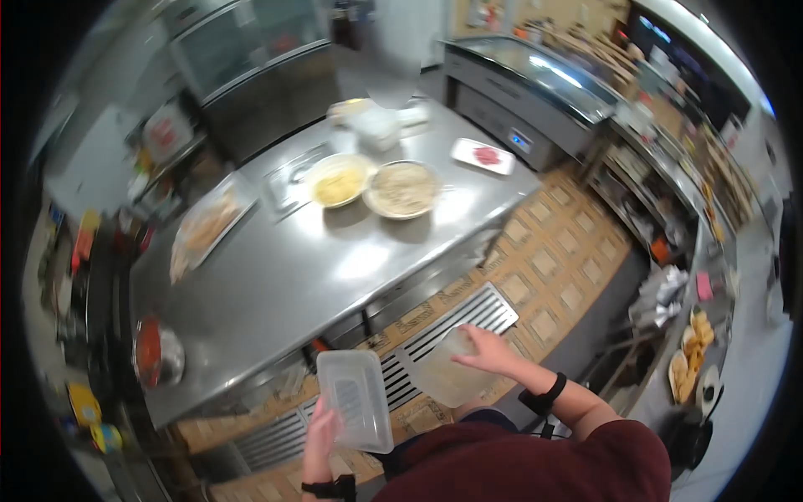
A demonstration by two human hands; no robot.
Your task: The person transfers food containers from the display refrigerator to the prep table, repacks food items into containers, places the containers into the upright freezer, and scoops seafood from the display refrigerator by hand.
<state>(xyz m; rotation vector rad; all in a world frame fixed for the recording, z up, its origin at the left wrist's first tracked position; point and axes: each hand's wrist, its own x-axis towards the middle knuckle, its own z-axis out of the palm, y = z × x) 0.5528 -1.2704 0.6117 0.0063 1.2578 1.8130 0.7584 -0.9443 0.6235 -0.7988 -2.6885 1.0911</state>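
Observation:
My left hand (320, 431) is closed on the side of a translucent rectangular plastic container (358, 400), which is tilted so that its inside faces me; I see no food in it. In my right hand (489, 351) is a pale translucent plastic piece (452, 376), pinched at its upper edge. It looks like a flat lid, though blur hides its exact shape. Both things are held apart from each other, above the floor grating and short of the steel table's front edge.
On the steel table (293, 293) stand a bowl of yellow food (339, 186), a bowl of greyish food (403, 189), a white tray with red meat (485, 156), a bagged tray (209, 226) and a metal pot (159, 353). A counter (669, 368) runs along the right.

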